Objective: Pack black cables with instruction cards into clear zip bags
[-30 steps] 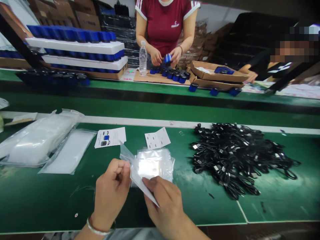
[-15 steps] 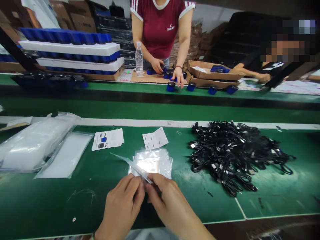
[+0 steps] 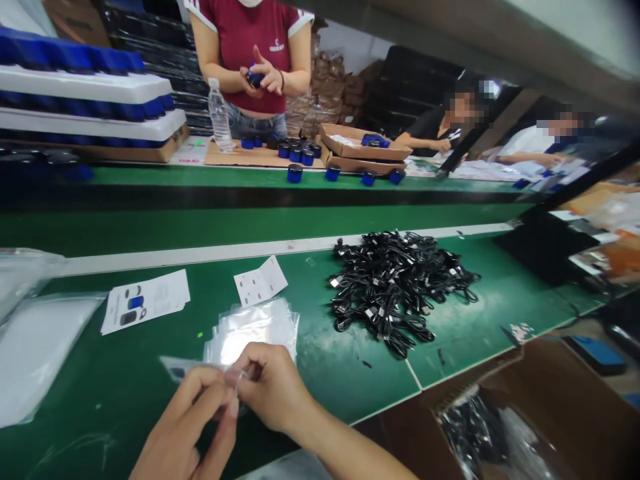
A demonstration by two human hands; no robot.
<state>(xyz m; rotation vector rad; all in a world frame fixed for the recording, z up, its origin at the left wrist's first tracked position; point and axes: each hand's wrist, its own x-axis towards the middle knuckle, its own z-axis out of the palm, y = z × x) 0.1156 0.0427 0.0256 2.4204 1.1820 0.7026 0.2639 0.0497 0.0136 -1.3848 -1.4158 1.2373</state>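
Note:
Between my two hands is a small clear plastic bag, with something pale and dark faintly visible in its far end. My left hand pinches the bag's near edge with thumb and fingers. My right hand grips the same edge from the other side, its fingers curled. Just beyond my hands lies a stack of clear plastic bags on the green table. Behind the stack rests a folded leaflet. To the left sits a pile of printed leaflets.
Coiled black USB cables form a heap on the right. Larger bags of white material lie at far left. A box of wrapped items stands below the table edge. Across the line, a co-worker handles a blue item near a bottle.
My view has swung to the right, bringing the box into sight. Both hands stay on the bag, its edge now pinched differently. The co-worker has lifted a blue item off the bench.

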